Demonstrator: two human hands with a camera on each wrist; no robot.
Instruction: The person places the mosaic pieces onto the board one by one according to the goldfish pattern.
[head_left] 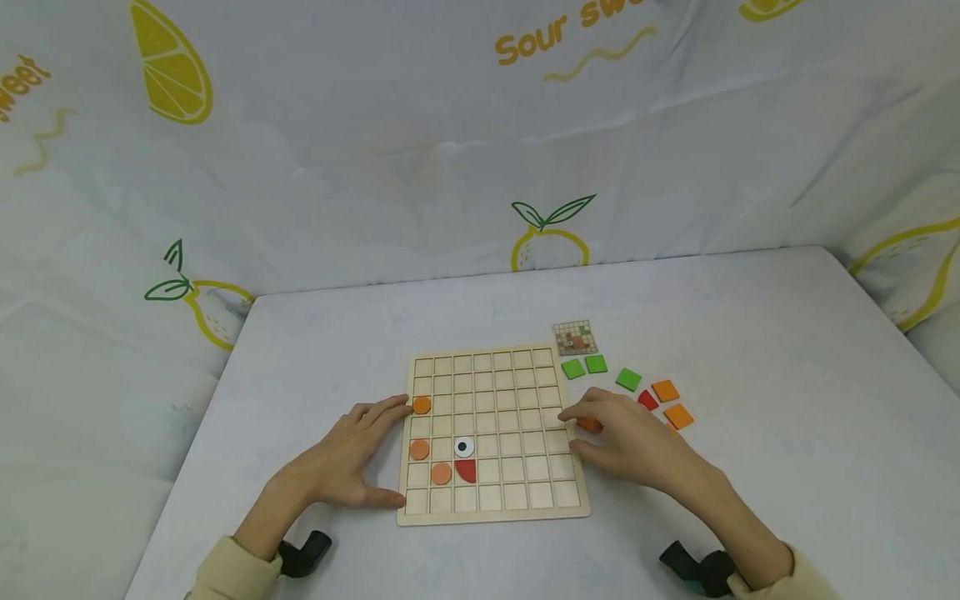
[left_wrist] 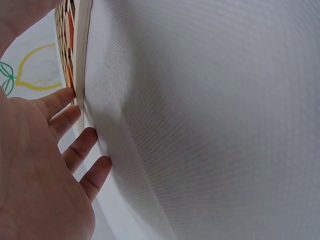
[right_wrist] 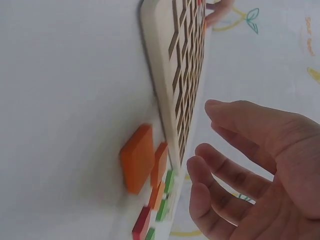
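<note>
A square wooden grid board (head_left: 491, 498) lies flat on the white table. Its left part holds several orange discs (head_left: 422, 405), a white eye disc (head_left: 464, 447) and, just below the eye, a red quarter-circle piece (head_left: 466, 471). My left hand (head_left: 341, 458) spreads beside the board, fingertips and thumb right at its left edge. Over the right edge of the board is my right hand (head_left: 630, 437), thumb and fingers apart with nothing between them. An orange tile (right_wrist: 137, 159) lies beside the board near that hand; in the head view the hand partly covers the pieces there.
Several green tiles (head_left: 628, 379), orange tiles (head_left: 678, 416) and another red piece (head_left: 648, 400) lie loose right of the board. A small printed pattern card (head_left: 575, 337) sits by the board's top right corner. A white cloth wall (head_left: 375, 208) with lemon prints rises behind the table.
</note>
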